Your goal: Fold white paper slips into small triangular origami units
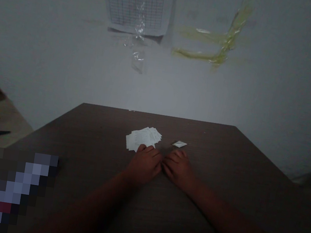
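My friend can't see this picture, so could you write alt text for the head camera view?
Two bare hands, left and right, rest close together on a dark table, beside a fanned pile of white papers and a small pale piece.

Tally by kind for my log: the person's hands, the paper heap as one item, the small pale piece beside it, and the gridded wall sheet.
Hands: 2 (left hand, right hand)
Paper heap: 1, its overlapping sheets not countable
Small pale piece: 1
Gridded wall sheet: 1
Total: 5
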{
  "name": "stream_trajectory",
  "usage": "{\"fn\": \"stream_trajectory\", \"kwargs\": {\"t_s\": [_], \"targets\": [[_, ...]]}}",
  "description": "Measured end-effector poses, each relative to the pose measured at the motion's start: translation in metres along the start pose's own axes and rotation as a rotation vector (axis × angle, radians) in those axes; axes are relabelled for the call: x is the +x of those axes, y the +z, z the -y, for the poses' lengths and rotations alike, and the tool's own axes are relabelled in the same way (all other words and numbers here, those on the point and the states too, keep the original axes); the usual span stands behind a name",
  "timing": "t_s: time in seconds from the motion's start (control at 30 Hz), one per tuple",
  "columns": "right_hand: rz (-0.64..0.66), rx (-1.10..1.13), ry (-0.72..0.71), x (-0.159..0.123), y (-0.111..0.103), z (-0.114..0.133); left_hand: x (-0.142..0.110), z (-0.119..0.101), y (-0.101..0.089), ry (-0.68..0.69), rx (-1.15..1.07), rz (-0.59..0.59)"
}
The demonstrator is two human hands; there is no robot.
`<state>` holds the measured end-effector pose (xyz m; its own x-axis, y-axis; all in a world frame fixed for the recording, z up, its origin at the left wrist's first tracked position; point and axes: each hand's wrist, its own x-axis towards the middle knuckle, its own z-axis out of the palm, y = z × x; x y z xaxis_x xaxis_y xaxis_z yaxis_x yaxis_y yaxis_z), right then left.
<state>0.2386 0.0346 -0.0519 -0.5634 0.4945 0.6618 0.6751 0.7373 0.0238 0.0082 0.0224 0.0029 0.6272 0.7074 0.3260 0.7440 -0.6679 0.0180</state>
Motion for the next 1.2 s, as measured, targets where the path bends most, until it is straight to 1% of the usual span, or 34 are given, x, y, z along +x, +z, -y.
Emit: {"fn": "stream_trajectory", "kwargs": {"t_s": [0.23,0.33,0.43,0.6,0.67,0.77,0.87,0.93,1.07,1.2], "targets": [[-0.06,0.016,-0.049,0.002,-0.001,0.007,0.002,-0.009,0.002,-0.014,0.028,0.004],[-0.058,0.025,-0.045,0.003,-0.002,0.009,0.002,-0.011,0.003,-0.018,0.034,-0.005],[-0.063,0.022,-0.024,0.004,-0.003,0.007,0.002,-0.003,0.004,-0.032,0.041,-0.018],[-0.088,0.008,0.032,0.001,-0.007,-0.009,-0.001,0.022,-0.002,-0.128,0.059,-0.06],[-0.088,0.011,0.049,0.0,-0.006,-0.012,-0.002,0.025,-0.003,-0.139,0.051,-0.072],[-0.066,0.04,0.041,0.0,-0.004,-0.009,-0.002,0.019,-0.003,-0.084,0.021,-0.068],[-0.047,0.077,0.021,0.001,-0.002,-0.004,-0.002,0.011,0.001,0.006,-0.017,-0.031],[-0.044,0.092,0.025,0.0,-0.002,-0.003,-0.002,0.01,0.004,0.041,-0.028,-0.012],[-0.04,0.098,0.056,-0.001,-0.003,-0.001,-0.002,0.012,0.007,0.047,-0.018,-0.006],[-0.023,0.088,0.066,0.001,-0.003,0.006,-0.002,0.007,0.007,0.072,-0.001,-0.003]]}}
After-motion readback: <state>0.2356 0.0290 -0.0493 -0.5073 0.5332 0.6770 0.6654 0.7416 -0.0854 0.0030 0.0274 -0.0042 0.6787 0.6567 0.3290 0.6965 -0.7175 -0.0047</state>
